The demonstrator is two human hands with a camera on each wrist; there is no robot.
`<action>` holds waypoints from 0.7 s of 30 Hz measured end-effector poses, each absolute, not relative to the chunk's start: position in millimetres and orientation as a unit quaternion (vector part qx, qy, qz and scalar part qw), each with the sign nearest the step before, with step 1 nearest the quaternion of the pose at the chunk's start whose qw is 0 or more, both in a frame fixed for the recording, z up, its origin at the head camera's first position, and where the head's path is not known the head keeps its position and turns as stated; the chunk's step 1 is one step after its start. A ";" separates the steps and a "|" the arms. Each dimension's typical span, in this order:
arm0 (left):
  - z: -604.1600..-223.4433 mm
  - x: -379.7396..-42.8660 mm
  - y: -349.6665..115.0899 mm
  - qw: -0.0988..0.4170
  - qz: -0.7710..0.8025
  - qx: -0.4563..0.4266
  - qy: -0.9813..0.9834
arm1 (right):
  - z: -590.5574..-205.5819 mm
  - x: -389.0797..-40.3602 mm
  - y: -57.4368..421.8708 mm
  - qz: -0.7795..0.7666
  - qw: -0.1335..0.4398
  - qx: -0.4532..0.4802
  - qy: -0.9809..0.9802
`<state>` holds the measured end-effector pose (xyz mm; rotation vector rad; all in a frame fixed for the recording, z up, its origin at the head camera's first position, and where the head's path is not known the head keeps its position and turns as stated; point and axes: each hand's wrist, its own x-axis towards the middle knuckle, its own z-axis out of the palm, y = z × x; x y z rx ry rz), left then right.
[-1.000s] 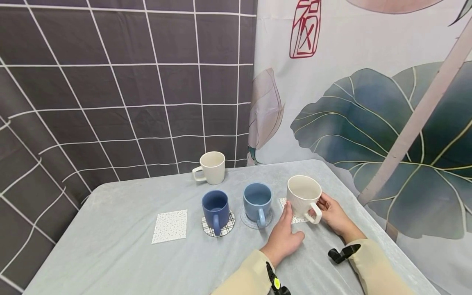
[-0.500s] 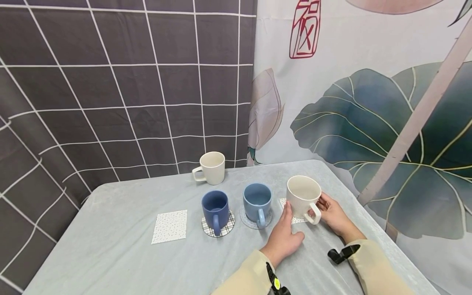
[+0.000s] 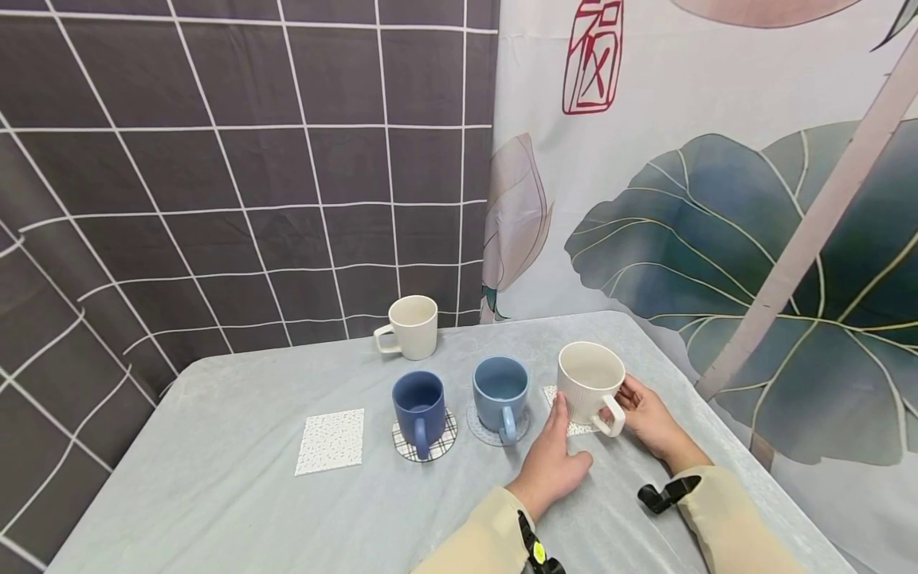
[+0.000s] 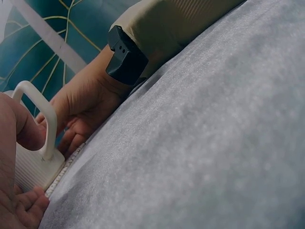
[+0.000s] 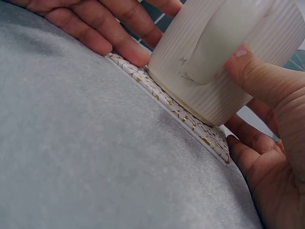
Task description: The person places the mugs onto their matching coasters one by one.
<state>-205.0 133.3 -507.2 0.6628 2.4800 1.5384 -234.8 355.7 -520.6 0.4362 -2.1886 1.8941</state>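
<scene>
A white ribbed mug [image 3: 582, 395] stands upright on a white square coaster with gold marks [image 5: 190, 123], its handle toward me. My left hand [image 3: 551, 470] lies along the mug's left side, fingers extended and fingertips at the coaster's edge in the right wrist view. On the other side, my right hand [image 3: 654, 422] holds the mug, thumb [image 5: 250, 69] at the handle and fingers beside the coaster's corner. Left of them, a light blue mug [image 3: 500, 399] sits on a round grey coaster [image 3: 486, 434], and a dark blue mug [image 3: 416, 406] on a round checked coaster [image 3: 443, 442].
A cream mug [image 3: 416, 328] stands directly on the grey tablecloth [image 3: 237, 446] at the back, handle to the left. At left lies a square speckled coaster [image 3: 330, 441] with nothing on it. Behind the table hang a dark grid-patterned cloth [image 3: 251, 159] and a leaf-printed cloth [image 3: 681, 223].
</scene>
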 end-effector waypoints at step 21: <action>-510.6 -205.6 134.7 0.072 0.507 0.225 0.829 | -522.6 -235.1 358.7 0.611 0.105 0.134 -0.773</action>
